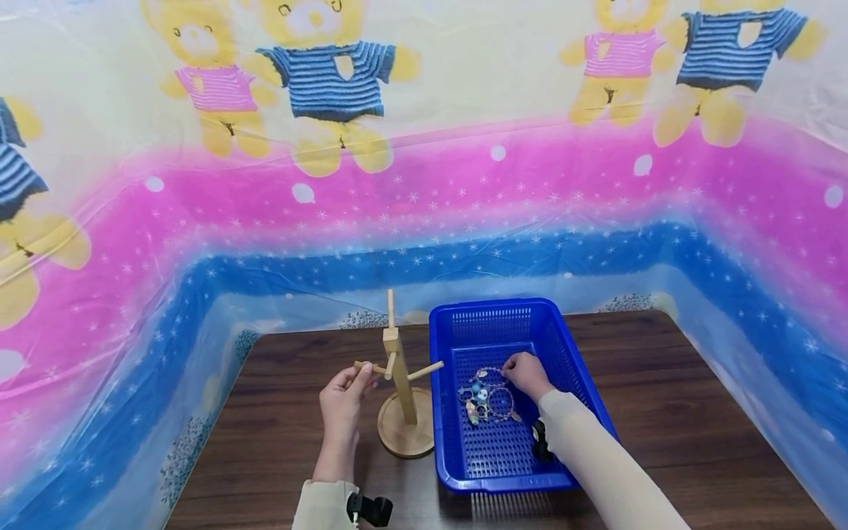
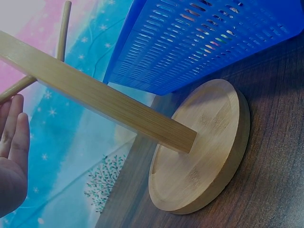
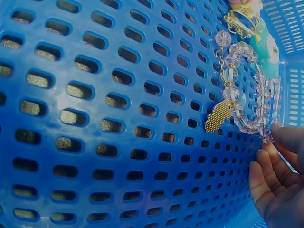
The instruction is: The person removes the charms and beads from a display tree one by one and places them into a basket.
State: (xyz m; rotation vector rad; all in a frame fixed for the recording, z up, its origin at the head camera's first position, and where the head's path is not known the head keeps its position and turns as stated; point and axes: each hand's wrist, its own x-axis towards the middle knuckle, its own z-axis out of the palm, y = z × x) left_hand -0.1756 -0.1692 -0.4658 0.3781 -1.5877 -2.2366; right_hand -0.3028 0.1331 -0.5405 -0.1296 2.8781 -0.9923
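Observation:
My left hand [image 1: 341, 403] pinches the end of a short peg [image 1: 373, 367] on a wooden stand [image 1: 405, 394]. The stand has an upright post on a round base [image 2: 204, 147], with several pegs near its top. My right hand [image 1: 527, 375] reaches into a blue plastic basket [image 1: 513, 485]. Its thumb and fingertips pinch a clear pinkish beaded bracelet [image 3: 277, 102]. Beside that lies another beaded bracelet [image 3: 261, 107] with a gold leaf-shaped charm [image 3: 218, 116]. More trinkets, including a round blue piece [image 1: 482, 395], lie close together on the basket floor.
The basket stands right of the wooden stand on a dark wood-grain table [image 1: 689, 412]. A printed cloth [image 1: 450, 184] with bears hangs behind the table and along its sides. Dark wrist cameras [image 1: 369, 509] are worn at both sleeves.

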